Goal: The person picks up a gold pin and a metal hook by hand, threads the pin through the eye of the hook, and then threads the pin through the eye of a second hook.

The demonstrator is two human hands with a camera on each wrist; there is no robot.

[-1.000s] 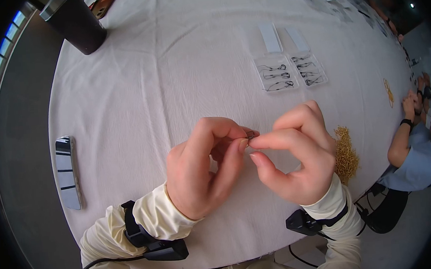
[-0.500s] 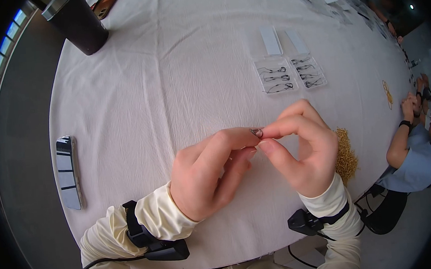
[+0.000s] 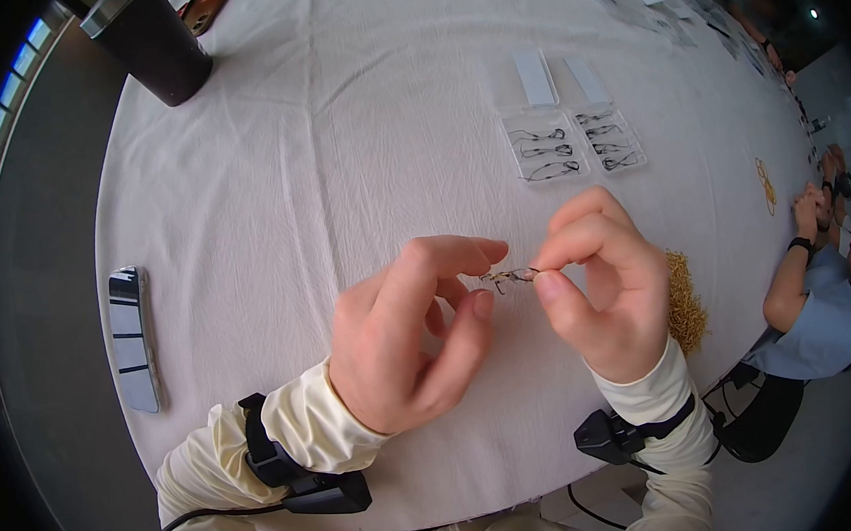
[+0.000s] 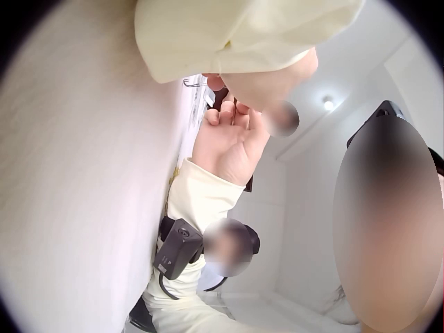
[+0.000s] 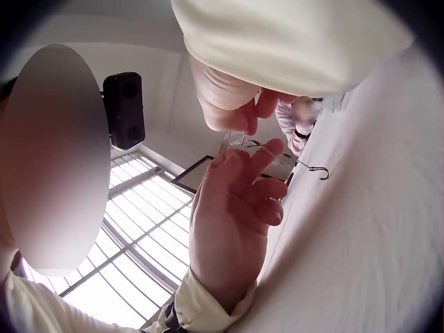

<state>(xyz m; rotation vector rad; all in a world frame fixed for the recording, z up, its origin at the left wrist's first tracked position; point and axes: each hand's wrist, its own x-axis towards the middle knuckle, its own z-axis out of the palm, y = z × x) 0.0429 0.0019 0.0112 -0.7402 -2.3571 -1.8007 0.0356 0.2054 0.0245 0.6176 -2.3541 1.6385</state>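
Between the two hands hangs a small fishing hook rig (image 3: 510,276), dark and thin with a light strand. My right hand (image 3: 610,297) pinches its right end between thumb and forefinger. Beside the rig's left end is my left hand (image 3: 406,336), with thumb and forefinger spread apart around it. A curved hook (image 5: 319,171) dangles past the left fingertips in the right wrist view. The left wrist view shows the right hand (image 4: 232,142) with its palm toward the camera; the sleeve hides much of the left hand there.
Two clear plastic boxes (image 3: 549,173) hold several dark hook rigs. A heap of small gold-coloured pieces (image 3: 686,311) lies right of the right hand. A phone (image 3: 135,340) and dark tumbler (image 3: 149,53) stand at the left. Another person (image 3: 808,308) sits at the right.
The left fingers have come apart from the rig, first moving right, then back. The right thumb has closed against the forefinger on the rig, which now shows more between the hands.
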